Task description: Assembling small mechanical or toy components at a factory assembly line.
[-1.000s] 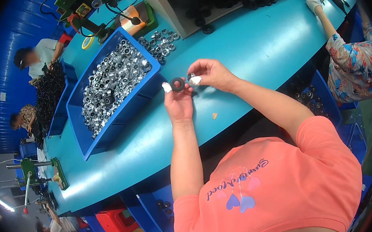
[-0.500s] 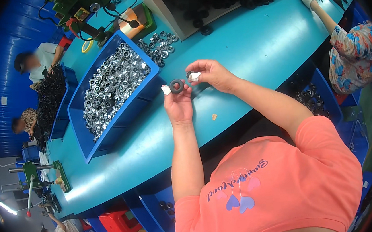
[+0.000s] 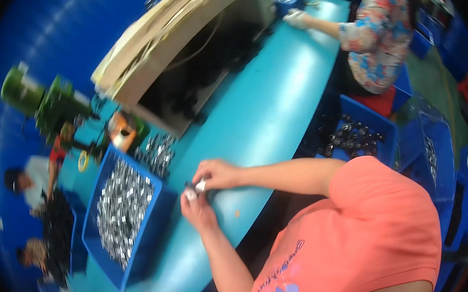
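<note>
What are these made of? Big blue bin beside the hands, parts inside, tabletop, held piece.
Bin: likely molded plastic, semi-matte; evenly blue throughout.
Parts: probably metal or chrome-plated; bright silvery glints.
Tabletop: smooth teal sheet, maybe laminate or rubber mat; broad soft glare.
Held piece: dark, possibly rubber or plastic; blur hides its finish.

The person's two hands [image 3: 199,210] [image 3: 214,175], one tape roll [image 3: 79,162] and two bins [image 3: 91,233] of silvery parts [image 3: 124,207] on the table [image 3: 243,128] show.
</note>
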Demonstrator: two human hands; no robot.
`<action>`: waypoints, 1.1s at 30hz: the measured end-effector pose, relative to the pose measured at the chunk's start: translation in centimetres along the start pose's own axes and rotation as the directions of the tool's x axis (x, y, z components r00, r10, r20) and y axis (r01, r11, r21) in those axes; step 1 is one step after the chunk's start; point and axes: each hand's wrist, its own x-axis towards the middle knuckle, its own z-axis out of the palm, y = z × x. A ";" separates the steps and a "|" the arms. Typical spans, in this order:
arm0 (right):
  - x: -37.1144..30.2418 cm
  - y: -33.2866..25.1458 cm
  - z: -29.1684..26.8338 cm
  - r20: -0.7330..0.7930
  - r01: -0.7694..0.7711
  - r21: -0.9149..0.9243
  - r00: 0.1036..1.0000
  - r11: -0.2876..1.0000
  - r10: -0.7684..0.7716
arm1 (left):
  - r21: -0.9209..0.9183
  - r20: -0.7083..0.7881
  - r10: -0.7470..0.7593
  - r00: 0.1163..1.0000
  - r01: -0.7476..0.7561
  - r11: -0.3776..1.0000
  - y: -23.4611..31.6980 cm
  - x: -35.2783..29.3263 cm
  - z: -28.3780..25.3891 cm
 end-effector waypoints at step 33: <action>-0.2 -2.1 -0.5 0.085 -0.126 0.276 0.991 0.953 0.107 | -0.136 -0.064 -0.012 0.998 0.003 0.991 0.8 -0.7 0.5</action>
